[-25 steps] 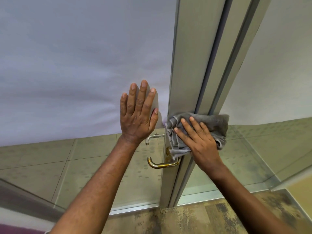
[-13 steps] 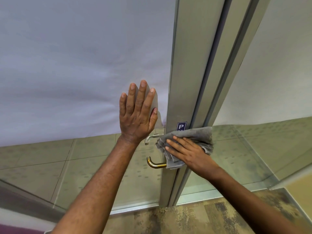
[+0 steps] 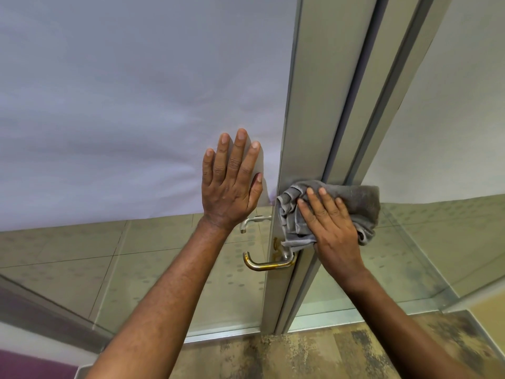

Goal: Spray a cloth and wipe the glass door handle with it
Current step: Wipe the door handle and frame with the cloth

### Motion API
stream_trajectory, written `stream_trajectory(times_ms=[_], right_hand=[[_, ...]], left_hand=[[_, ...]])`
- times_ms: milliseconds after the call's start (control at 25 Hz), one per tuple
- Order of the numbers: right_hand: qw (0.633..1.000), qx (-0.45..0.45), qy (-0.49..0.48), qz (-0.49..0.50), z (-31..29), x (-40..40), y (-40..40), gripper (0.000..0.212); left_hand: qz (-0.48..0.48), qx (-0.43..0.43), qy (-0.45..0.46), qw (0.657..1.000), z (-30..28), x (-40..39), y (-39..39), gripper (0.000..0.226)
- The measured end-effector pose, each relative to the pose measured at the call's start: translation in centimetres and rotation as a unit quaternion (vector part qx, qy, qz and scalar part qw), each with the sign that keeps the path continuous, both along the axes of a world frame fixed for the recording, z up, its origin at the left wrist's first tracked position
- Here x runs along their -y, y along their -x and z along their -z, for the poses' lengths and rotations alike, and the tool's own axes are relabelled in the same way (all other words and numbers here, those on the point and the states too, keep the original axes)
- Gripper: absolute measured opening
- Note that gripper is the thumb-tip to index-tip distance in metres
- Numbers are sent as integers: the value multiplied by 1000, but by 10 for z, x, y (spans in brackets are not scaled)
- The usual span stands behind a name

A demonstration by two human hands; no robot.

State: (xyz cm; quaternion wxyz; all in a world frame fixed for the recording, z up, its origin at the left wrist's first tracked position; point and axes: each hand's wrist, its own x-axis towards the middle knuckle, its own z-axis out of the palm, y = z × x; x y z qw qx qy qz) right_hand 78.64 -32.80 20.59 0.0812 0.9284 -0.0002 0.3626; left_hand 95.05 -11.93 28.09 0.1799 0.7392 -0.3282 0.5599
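Note:
A grey cloth is pressed flat against the metal door frame by my right hand, just above the handle's mount. The curved metal door handle, brassy along its lower edge, sticks out to the left below the cloth, uncovered. My left hand rests flat with fingers spread on the frosted glass door, left of the frame. A second handle on the far side shows through the clear lower glass.
A clear glass panel stands to the right of the frame. Mottled brown carpet lies at the door's foot. Pale tiled floor shows behind the glass. No spray bottle is in view.
My right hand slid the cloth down and left over the handle's base, then back up and right onto the frame, uncovering the handle. My left hand stayed on the glass.

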Motion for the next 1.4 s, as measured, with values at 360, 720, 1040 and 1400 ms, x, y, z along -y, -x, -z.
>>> stream_trajectory(times_ms=[360, 720, 1040, 1400], right_hand=[[981, -160, -103, -43, 52, -38, 12, 102], [934, -306, -148, -108, 50, -24, 21, 91], [809, -211, -545, -59, 54, -70, 36, 73], [820, -318, -475, -7, 54, -98, 55, 100]], left_hand=[[-13, 6, -2, 1000, 0, -1, 1, 62], [-1, 1, -6, 1000, 1, 0, 1, 68], [-11, 1, 2, 1000, 0, 0, 2, 62], [-28, 9, 6, 1000, 3, 2, 0, 60]])
